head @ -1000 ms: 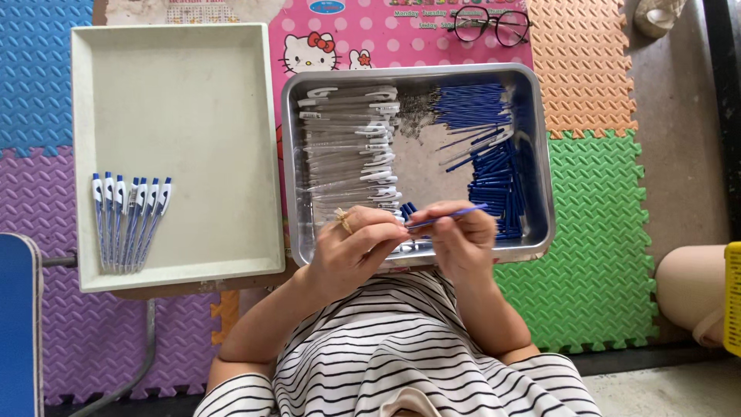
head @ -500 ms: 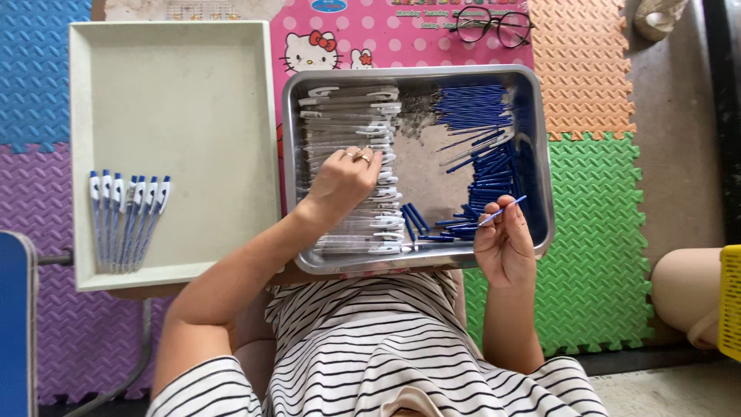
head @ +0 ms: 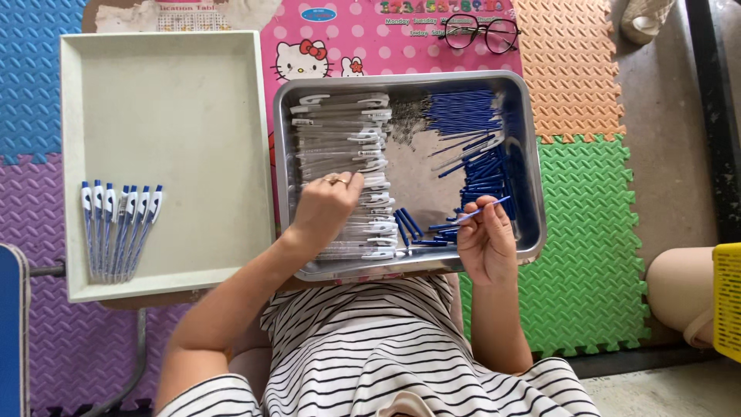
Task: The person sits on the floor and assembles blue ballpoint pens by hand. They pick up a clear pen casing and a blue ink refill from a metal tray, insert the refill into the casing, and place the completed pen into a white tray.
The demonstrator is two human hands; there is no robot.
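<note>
Change: left hand (head: 328, 207) has slid toward the metal tray's (head: 532, 154) near edge.
Left hand: fingers curled, touching clear pen barrels (head: 343, 147); hold unclear.
Right hand (head: 485, 241): raised at near-right corner, pinching blue refill (head: 482, 211).

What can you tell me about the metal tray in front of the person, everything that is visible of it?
The metal tray is a shiny rectangular steel pan with rounded corners and a raised rim. It lies flat beside a cream tray. Inside, clear pen barrels are stacked at the left and blue refills at the right. The left hand rests on the barrels; the right hand holds one refill over the near rim.
</note>
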